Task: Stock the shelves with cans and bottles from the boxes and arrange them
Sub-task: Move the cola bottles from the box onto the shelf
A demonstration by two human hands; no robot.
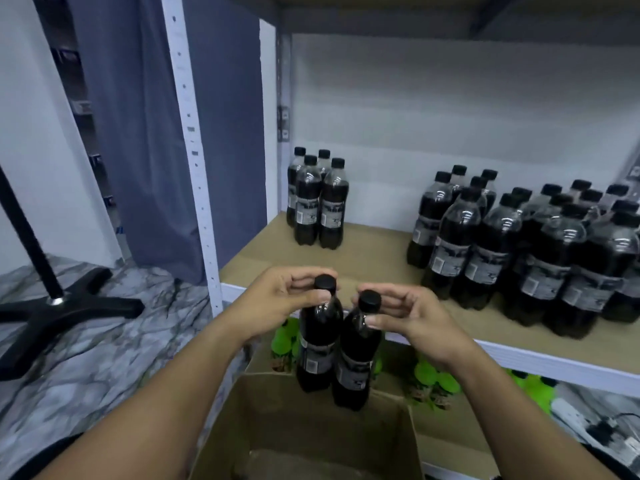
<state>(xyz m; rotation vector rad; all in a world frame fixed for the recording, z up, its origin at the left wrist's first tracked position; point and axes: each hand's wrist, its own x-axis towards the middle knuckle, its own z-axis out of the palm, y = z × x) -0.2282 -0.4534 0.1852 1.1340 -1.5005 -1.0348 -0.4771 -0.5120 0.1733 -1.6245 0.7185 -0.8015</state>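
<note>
Over the open box (311, 427), each hand's fingers clamp a dark bottle's neck — seemingly upright: left (317, 336), right (356, 358).

Stockroom, metal shelving (540, 355), bottle rows (519, 251), carton (311, 427)

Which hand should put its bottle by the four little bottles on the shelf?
Probably the left hand. Its bottle is on the side nearer the group of four at the shelf's left; the right hand sits closer to the big cluster.

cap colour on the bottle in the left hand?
Black, on the bottle cap pinched by the left hand; head view.
</note>
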